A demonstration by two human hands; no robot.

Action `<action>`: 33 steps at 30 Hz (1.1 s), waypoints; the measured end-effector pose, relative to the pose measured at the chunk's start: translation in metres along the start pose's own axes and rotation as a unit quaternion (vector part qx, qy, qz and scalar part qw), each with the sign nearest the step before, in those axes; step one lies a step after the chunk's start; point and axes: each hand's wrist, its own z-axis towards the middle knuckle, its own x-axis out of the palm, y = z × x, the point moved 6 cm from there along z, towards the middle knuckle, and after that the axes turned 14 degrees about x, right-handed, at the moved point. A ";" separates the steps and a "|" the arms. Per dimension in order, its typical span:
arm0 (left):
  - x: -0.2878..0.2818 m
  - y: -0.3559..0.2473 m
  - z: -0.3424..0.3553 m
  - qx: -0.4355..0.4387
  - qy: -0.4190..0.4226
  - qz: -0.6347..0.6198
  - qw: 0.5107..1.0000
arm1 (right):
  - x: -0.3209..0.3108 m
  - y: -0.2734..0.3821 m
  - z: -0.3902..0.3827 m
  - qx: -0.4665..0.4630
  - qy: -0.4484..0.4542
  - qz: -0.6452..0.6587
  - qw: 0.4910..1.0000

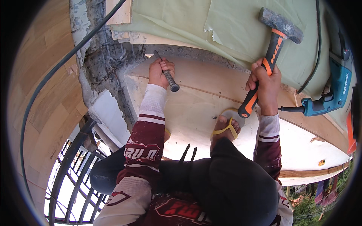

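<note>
My left hand [161,72] is closed around a dark steel chisel [173,85], whose narrow end points up toward a chipped concrete edge [102,64]. To the right, my right hand [264,86] grips the black and orange handle of a sledge hammer [281,28], held with its grey head up over a pale green sheet [233,26]. The chisel's tip sits at or just over the concrete beside the boards; contact cannot be told.
A teal power drill [333,98] lies at the right. A black cable [56,67] crosses the curved wooden surface [45,49] at the left, above metal railing [77,173]. My sandalled foot [226,130] rests on the pale board [192,109]. Greenery [316,199] shows at lower right.
</note>
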 end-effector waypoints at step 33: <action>-0.011 -0.029 0.135 0.234 -0.155 -0.040 0.959 | 0.004 0.000 -0.004 -0.008 -0.017 -0.012 1.000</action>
